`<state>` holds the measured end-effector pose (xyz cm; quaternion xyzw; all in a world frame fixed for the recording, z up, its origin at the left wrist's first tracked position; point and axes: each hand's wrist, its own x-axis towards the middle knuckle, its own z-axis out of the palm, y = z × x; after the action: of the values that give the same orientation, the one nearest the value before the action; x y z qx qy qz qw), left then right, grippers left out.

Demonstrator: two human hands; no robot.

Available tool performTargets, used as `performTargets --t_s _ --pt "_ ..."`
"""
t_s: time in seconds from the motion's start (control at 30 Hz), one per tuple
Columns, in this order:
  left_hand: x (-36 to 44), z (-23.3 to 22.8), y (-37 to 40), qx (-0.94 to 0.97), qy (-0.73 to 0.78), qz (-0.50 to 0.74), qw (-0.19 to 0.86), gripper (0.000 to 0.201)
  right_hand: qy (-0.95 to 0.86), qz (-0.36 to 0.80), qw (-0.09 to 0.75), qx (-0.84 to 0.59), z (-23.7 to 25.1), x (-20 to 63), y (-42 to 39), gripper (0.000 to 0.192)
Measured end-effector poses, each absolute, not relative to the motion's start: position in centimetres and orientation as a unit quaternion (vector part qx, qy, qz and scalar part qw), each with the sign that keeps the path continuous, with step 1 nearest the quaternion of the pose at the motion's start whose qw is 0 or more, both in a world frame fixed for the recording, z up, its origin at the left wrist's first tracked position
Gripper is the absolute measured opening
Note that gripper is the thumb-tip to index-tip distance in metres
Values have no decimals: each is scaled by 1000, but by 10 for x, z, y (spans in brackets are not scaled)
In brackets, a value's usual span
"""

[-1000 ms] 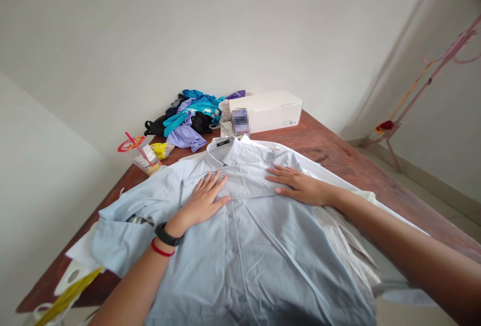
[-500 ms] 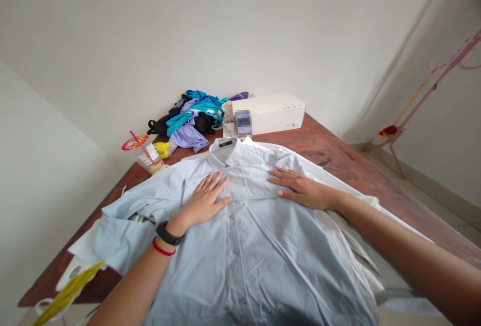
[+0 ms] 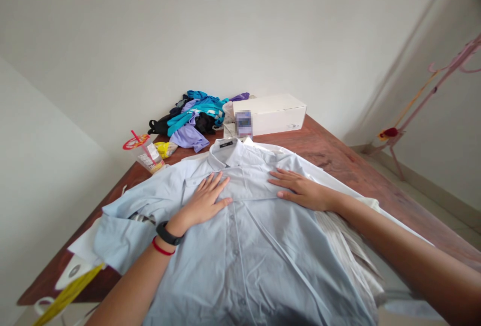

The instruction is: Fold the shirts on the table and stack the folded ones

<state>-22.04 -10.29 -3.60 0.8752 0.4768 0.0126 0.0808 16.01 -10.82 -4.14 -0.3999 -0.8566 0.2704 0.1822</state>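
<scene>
A light blue collared shirt lies spread flat on the brown wooden table, collar toward the far end. My left hand rests flat on the chest, left of the button line, fingers spread; a black band and a red band ring its wrist. My right hand lies flat on the chest's right side, fingers pointing left. Neither hand grips anything. Under the blue shirt, a white garment and a striped one stick out on the right.
A heap of blue, purple and black clothes sits at the table's far end beside a long white box. A plastic cup with a red lid and straw stands far left. A pink rack leans at the right wall.
Both hands stay pressed flat on the shirt in nearly the same spots; only the view has shifted slightly.
</scene>
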Motion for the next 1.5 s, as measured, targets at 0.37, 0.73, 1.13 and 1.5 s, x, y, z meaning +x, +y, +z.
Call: performTargets --t_s 0.37,0.73,1.13,1.5 --pt "-218 -32 -105 866 491 -2 93 74 -862 256 168 -403 -39 159 -109 60" --pt "-218 -33 -104 869 485 8 94 74 -864 254 154 -407 -36 159 -110 61" --pt "-218 -33 -101 846 516 120 66 58 -866 256 112 -415 -29 158 -111 69" --pt "-218 -24 -97 804 519 269 110 30 -864 255 111 -420 -29 157 -112 67"
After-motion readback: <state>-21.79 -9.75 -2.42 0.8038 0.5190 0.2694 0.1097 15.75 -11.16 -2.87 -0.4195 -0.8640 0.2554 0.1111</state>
